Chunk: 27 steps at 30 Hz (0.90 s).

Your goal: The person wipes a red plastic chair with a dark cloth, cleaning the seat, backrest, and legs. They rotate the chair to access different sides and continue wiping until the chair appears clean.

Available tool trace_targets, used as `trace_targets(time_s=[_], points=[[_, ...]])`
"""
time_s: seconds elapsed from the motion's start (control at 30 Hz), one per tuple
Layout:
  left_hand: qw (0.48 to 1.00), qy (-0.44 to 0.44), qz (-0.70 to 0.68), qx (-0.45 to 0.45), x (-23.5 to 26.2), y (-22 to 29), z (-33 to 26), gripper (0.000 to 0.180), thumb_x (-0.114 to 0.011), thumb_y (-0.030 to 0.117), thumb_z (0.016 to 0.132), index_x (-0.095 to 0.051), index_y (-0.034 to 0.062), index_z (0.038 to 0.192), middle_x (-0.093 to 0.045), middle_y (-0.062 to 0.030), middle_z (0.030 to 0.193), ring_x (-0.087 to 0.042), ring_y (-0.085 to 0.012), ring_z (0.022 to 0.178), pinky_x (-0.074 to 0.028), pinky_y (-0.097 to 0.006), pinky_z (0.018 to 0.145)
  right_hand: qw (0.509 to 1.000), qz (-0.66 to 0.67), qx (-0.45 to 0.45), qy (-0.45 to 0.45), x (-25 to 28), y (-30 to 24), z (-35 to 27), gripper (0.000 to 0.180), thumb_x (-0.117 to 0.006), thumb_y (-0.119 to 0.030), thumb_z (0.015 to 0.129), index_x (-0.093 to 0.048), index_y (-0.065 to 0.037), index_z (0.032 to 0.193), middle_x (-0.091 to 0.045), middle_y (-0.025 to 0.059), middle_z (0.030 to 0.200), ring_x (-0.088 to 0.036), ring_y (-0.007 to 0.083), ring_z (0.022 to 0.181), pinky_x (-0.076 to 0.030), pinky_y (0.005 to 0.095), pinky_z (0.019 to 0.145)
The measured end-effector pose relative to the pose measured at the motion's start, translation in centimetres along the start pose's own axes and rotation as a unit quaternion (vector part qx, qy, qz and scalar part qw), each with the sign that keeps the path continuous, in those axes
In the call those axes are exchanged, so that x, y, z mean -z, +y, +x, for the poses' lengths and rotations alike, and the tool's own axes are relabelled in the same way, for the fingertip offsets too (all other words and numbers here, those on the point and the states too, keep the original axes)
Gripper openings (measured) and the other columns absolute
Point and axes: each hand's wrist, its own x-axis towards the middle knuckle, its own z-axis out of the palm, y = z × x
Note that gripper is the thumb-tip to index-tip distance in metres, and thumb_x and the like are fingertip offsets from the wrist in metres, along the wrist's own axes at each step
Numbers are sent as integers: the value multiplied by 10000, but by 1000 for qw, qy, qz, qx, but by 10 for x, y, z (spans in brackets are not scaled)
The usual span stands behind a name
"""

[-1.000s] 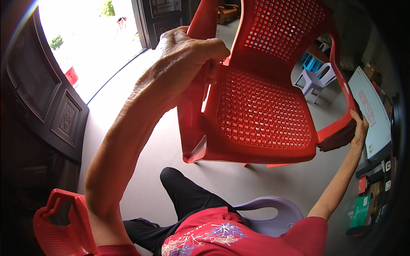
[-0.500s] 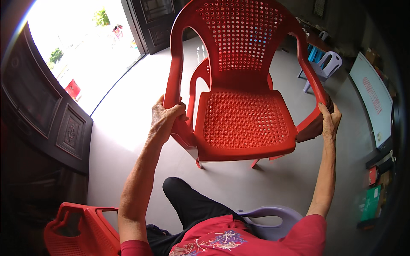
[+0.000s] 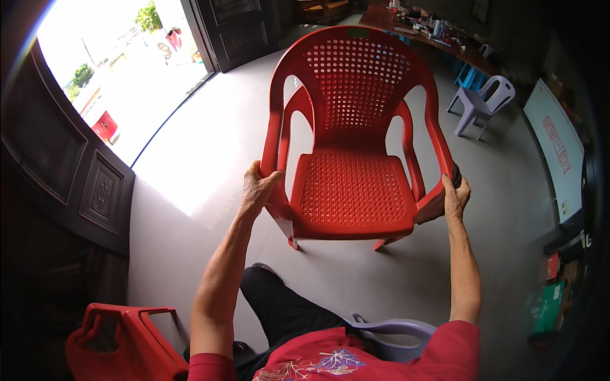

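The red chair is in front of the person, seat toward them, over the middle of the floor. The left hand grasps its left armrest, the right hand its right. A second red chair shows behind; whether they touch cannot be told. Toward the floor's far right corner, a purple chair stands near a cluttered table.

We wear a short-sleeved red shirt with a branching white and blue-violet print and black trousers.
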Motion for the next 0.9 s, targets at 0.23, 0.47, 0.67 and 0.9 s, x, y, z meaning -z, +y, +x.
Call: trace_targets(time_s=[0.23, 0.47, 0.67, 0.9], points=[[997, 19, -74, 20, 25, 14, -12, 627, -694, 127, 795, -389, -90, 1298, -624, -192, 1035, -631, -224, 901, -535, -330, 770, 997, -79, -9, 24, -11, -6, 0, 478, -699, -379, 724, -568, 62, 851, -615, 196, 800, -589, 331, 748, -462, 427, 711], [998, -30, -10, 52, 72, 40, -57, 479, -671, 280, 843, -539, 17, 1220, -635, -138, 1104, -621, -220, 990, -501, -349, 830, 968, -252, -5, -25, 13, -20, 5, 487, -683, -399, 755, -555, 40, 924, -604, 229, 834, -572, 399, 800, -449, 474, 725], [979, 132, -34, 153, 180, -37, -148, 434, -673, 247, 831, -553, 23, 1183, -652, -109, 1024, -641, -205, 900, -519, -362, 737, 945, -298, 82, -101, 11, 20, 38, 549, -685, -403, 789, -564, 16, 1123, -546, 203, 1043, -509, 341, 1014, -427, 414, 878], [880, 410, -17, 241, 290, -76, -339, 321, -664, 168, 804, -579, 39, 1085, -640, -46, 941, -615, -137, 774, -485, -281, 609, 957, -209, 64, -190, 1, 24, 67, 422, -574, -333, 901, -596, 1, 1159, -629, 128, 1078, -579, 250, 978, -437, 328, 880]])
